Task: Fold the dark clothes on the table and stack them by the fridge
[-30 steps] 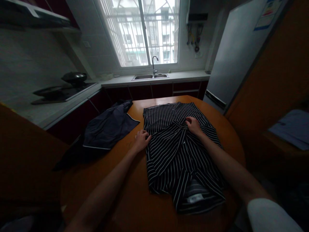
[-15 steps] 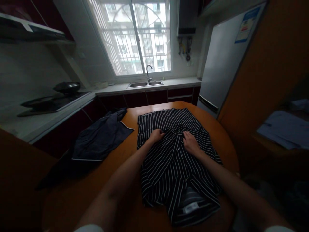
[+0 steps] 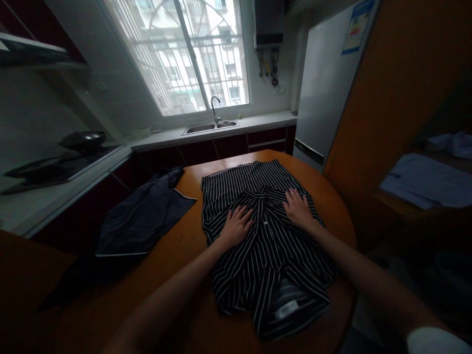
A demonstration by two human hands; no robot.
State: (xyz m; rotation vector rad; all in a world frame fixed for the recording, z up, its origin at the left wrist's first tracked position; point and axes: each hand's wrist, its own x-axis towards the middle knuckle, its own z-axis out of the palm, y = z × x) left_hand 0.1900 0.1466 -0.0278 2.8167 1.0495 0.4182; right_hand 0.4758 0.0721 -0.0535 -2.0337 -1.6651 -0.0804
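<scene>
A black shirt with white stripes [image 3: 273,246] lies spread on the wooden table [image 3: 180,241], its collar and pale label toward me. Its sleeves are folded in across the front, the ends meeting near the middle. My left hand [image 3: 238,227] rests flat on the left side of the shirt with its fingers spread. On the right side, my right hand [image 3: 297,206] lies flat on the striped cloth, fingers stretched out. Neither hand grips the fabric. A small white button shows between them.
A dark garment with white piping [image 3: 143,216] hangs over the table's left edge. Beyond are a counter with a sink [image 3: 210,128] and a stove with a wok [image 3: 83,141]. A fridge [image 3: 324,83] stands at the back right. Papers [image 3: 427,182] lie on a surface at right.
Both hands have let go of the sleeve ends and now lie flat with fingers spread. The left hand has come nearer to me. The view has shifted slightly to the right.
</scene>
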